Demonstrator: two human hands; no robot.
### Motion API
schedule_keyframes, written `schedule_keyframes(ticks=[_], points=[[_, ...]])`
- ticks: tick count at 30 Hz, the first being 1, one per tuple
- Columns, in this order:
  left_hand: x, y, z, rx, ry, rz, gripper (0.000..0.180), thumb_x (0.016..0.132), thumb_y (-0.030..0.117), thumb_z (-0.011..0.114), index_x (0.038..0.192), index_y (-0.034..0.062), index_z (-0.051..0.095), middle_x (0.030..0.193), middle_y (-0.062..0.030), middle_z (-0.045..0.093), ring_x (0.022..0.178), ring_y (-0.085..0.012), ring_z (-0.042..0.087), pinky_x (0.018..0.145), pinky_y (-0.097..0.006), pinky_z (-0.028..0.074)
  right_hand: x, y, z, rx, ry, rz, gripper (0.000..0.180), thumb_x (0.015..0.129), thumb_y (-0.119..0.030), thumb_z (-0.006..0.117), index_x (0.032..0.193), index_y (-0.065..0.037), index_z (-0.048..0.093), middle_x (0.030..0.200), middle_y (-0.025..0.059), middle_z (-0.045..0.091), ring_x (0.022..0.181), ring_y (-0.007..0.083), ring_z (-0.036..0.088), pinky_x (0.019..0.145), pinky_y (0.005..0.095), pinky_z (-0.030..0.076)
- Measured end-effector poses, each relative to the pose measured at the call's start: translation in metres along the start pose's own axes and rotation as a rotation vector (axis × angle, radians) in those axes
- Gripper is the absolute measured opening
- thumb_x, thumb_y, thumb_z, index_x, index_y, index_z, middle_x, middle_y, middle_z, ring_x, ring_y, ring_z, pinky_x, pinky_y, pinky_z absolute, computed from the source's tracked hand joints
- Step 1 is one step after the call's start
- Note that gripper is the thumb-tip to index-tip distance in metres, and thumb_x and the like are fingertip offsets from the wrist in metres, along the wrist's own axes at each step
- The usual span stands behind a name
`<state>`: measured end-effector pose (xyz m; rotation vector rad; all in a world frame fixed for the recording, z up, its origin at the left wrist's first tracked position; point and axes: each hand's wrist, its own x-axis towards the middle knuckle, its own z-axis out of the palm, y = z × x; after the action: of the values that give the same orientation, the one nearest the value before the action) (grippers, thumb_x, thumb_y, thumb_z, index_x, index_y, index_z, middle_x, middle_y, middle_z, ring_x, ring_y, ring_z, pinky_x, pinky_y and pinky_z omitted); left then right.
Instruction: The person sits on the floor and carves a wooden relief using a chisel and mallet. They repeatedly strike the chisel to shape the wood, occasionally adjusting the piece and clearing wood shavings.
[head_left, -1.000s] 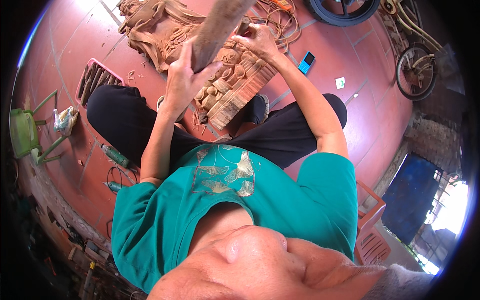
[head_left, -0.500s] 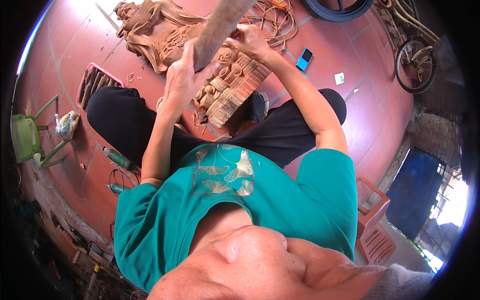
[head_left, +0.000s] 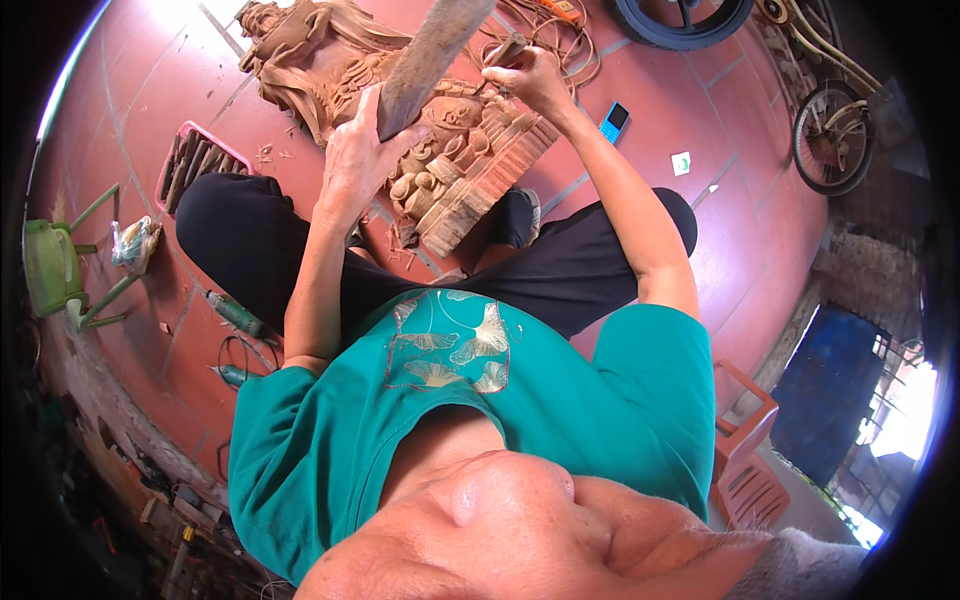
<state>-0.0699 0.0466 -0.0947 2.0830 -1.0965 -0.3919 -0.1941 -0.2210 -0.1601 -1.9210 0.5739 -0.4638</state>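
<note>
A large reddish-brown wood carving [head_left: 470, 170] with deep relief figures lies on the floor between my bent legs. My left hand [head_left: 352, 165] is wrapped round the lower end of a long, flat wooden club [head_left: 430, 70], raised above the carving and hiding part of it. In my right hand [head_left: 537, 82] is a wood chisel [head_left: 510, 48], its handle standing up out of my closed fingers. That hand sits at the carving's upper right part; the chisel's tip is too small to make out.
A pink tray of chisels [head_left: 205, 150] stands by my left knee, near a green stool [head_left: 55, 268] and a green power tool [head_left: 235, 313]. To the right lie a blue phone [head_left: 614, 122], an orange cord [head_left: 585, 65] and a wheel [head_left: 680, 20]. Wood chips dot the tiles.
My right hand has moved a little to the right, and the chisel's handle now shows above it. The club in my left hand has tilted and shifted slightly left.
</note>
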Motion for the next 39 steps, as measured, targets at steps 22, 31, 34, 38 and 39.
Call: schedule_keyframes(ticks=[22, 31, 34, 38, 39], points=[[-0.001, 0.029, 0.010, -0.312, 0.063, 0.195, 0.064, 0.087, 0.035, 0.080, 0.133, 0.0022, 0.049, 0.089, -0.0243, 0.071, 0.081, -0.0363, 0.073, 0.071, -0.042, 0.055, -0.009, -0.003, 0.008, -0.144, -0.063, -0.039, 0.028, 0.080, -0.021, 0.082, 0.100, -0.002, 0.076, 0.092, 0.0126, 0.076, 0.085, 0.0178, 0.074, 0.075, 0.0319, 0.057], [-0.003, 0.029, 0.011, -0.155, -0.024, 0.137, 0.068, 0.088, 0.044, 0.076, 0.134, 0.0033, 0.047, 0.087, -0.0264, 0.070, 0.084, -0.0431, 0.071, 0.071, -0.049, 0.054, -0.014, -0.015, 0.013, -0.200, -0.047, -0.136, 0.027, 0.081, -0.023, 0.081, 0.097, -0.002, 0.076, 0.085, 0.0131, 0.076, 0.074, 0.0223, 0.074, 0.073, 0.0347, 0.057], [-0.004, 0.036, 0.011, -0.263, 0.028, 0.164, 0.068, 0.088, 0.044, 0.076, 0.134, 0.0030, 0.047, 0.087, -0.0265, 0.070, 0.084, -0.0433, 0.071, 0.072, -0.049, 0.054, -0.008, -0.011, 0.017, -0.258, -0.007, -0.184, 0.028, 0.080, -0.025, 0.081, 0.097, -0.003, 0.077, 0.082, 0.0118, 0.076, 0.074, 0.0219, 0.074, 0.072, 0.0336, 0.057], [-0.001, 0.029, 0.014, -0.032, -0.088, 0.056, 0.069, 0.088, 0.045, 0.075, 0.134, 0.0021, 0.047, 0.088, -0.0268, 0.071, 0.086, -0.0438, 0.071, 0.075, -0.049, 0.054, -0.013, -0.014, 0.018, -0.185, -0.034, -0.279, 0.024, 0.082, -0.021, 0.081, 0.099, -0.003, 0.077, 0.085, 0.0126, 0.077, 0.075, 0.0217, 0.074, 0.072, 0.0327, 0.057], [0.001, 0.028, 0.014, 0.048, -0.140, 0.023, 0.070, 0.088, 0.046, 0.075, 0.134, 0.0017, 0.047, 0.088, -0.0269, 0.071, 0.086, -0.0440, 0.071, 0.075, -0.049, 0.054, -0.012, -0.011, 0.013, -0.264, -0.044, -0.303, 0.024, 0.084, -0.019, 0.080, 0.100, -0.002, 0.076, 0.085, 0.0125, 0.077, 0.075, 0.0207, 0.074, 0.072, 0.0328, 0.057]])
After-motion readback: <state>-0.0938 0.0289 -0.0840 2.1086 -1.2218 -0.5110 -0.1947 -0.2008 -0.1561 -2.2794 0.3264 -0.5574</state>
